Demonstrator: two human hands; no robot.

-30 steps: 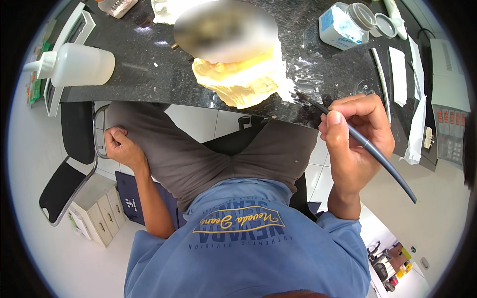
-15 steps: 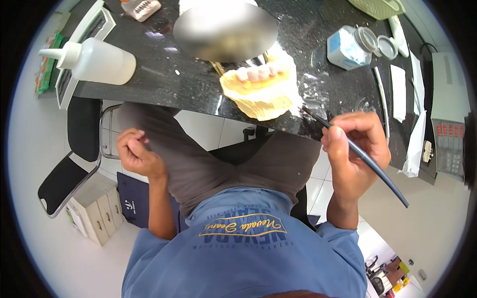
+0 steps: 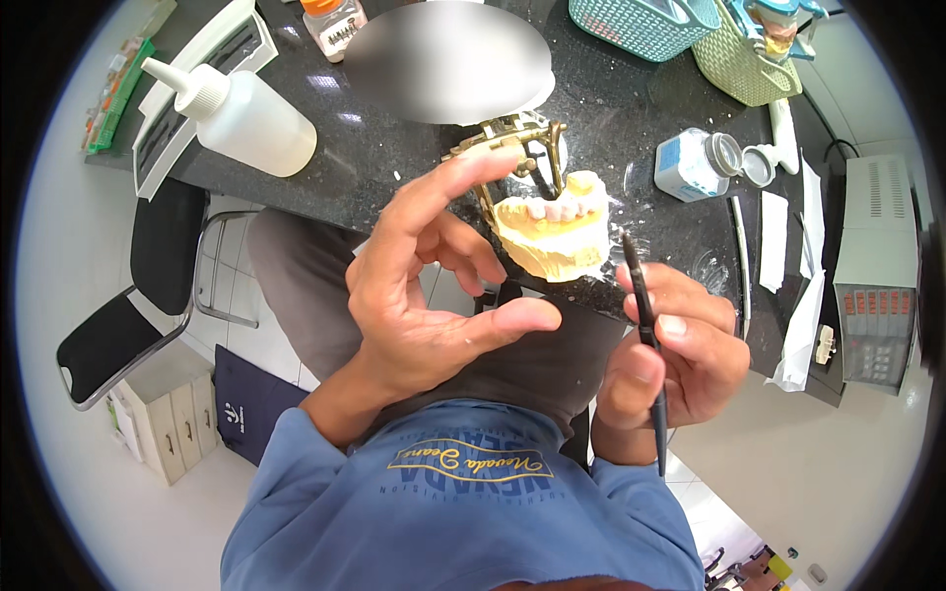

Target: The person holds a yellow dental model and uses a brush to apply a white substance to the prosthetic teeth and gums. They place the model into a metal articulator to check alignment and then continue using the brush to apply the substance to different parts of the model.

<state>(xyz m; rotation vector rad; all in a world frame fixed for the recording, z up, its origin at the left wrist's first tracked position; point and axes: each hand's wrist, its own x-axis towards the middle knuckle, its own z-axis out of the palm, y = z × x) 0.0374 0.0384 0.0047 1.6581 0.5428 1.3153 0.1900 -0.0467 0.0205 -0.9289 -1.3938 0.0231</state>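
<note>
Pinching the dark brush (image 3: 646, 333), right hand (image 3: 690, 364) sat beside the yellow dental model (image 3: 552, 246) at the front of the bench (image 3: 345, 167) — left hand (image 3: 399, 305) open near it; likely a brushing step — next move probably called for steadying the model

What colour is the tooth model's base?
The tooth model's base is yellow, seen best in the head view.

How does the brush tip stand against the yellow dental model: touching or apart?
Apart. The head view shows a narrow strip of dark tabletop between the brush tip and the yellow dental model.
</note>
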